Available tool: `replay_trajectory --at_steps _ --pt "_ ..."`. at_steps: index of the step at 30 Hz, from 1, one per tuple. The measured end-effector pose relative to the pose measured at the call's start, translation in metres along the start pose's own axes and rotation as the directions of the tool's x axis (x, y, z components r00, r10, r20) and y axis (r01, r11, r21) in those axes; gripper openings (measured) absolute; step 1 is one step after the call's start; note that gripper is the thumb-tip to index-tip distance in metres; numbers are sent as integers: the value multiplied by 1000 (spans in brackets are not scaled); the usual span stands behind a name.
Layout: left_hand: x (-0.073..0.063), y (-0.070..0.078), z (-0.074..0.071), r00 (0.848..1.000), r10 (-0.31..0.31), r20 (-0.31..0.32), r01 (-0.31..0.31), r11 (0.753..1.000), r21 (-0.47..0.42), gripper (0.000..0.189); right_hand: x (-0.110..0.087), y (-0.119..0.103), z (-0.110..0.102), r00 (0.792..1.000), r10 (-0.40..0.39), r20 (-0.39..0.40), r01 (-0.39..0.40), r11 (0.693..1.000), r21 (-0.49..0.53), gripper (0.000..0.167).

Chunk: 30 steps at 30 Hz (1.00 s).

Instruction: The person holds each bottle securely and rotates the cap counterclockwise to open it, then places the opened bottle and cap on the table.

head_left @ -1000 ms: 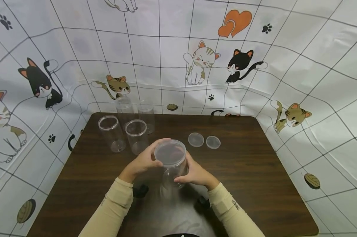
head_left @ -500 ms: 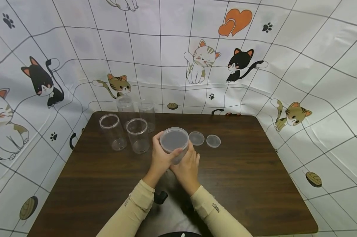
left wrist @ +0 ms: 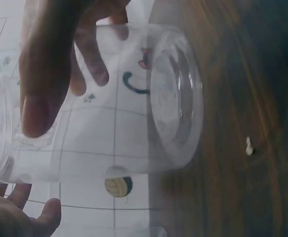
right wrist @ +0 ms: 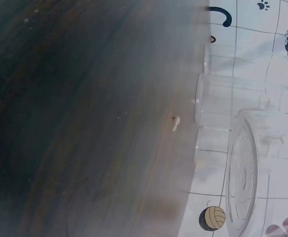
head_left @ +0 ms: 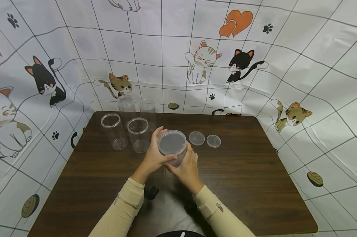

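Note:
A clear plastic jar [head_left: 178,160] with a translucent round lid [head_left: 172,142] on its top is held upright between both hands, over the middle of the table. My left hand [head_left: 153,154] grips its upper left side, thumb across the front just below the lid. Lower on the right side, my right hand [head_left: 188,168] grips the jar, with its thumb in front. In the left wrist view, fingers behind the jar's wall [left wrist: 114,123] show through it. The jar's round base [right wrist: 242,177] has nothing in contact with it in the right wrist view.
Several open clear jars stand at the table's back left, including a front one [head_left: 139,138] and a left one [head_left: 114,133]. Two loose lids, one [head_left: 197,138] beside the other [head_left: 214,141], lie right of the held jar. A patterned sheet [head_left: 172,65] hangs behind the table [head_left: 255,184].
The lidded jar has moved away from the person, then slightly back and left. My left thumb has come across its front, and my right hand has shifted lower round it.

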State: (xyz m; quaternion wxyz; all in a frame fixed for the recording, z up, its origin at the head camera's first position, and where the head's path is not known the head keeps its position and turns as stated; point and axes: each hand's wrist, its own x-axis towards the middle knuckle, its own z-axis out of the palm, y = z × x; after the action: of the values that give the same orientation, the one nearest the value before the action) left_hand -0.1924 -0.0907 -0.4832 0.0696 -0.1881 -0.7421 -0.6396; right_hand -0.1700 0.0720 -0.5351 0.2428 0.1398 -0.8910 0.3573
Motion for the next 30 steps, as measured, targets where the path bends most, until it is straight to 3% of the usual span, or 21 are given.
replay_trajectory --at_steps 5,10,15,21,30 --pt "1 10 -4 999 -30 36 28 999 44 112 1 1 -2 1000 -12 11 12 1000 -16 121" --pt "3 9 -4 999 -34 12 32 995 95 109 1 2 -3 1000 -13 21 13 1000 -9 121" --pt "5 11 -7 999 -32 -13 33 998 61 103 0 3 -2 999 -22 35 22 1000 -16 122" --pt "7 8 -9 994 -45 -95 48 998 30 94 -3 6 -2 999 -28 41 28 999 -16 123" --pt "7 -4 -5 967 -95 -238 103 994 22 101 -8 13 -7 999 29 44 -28 1000 -4 126"
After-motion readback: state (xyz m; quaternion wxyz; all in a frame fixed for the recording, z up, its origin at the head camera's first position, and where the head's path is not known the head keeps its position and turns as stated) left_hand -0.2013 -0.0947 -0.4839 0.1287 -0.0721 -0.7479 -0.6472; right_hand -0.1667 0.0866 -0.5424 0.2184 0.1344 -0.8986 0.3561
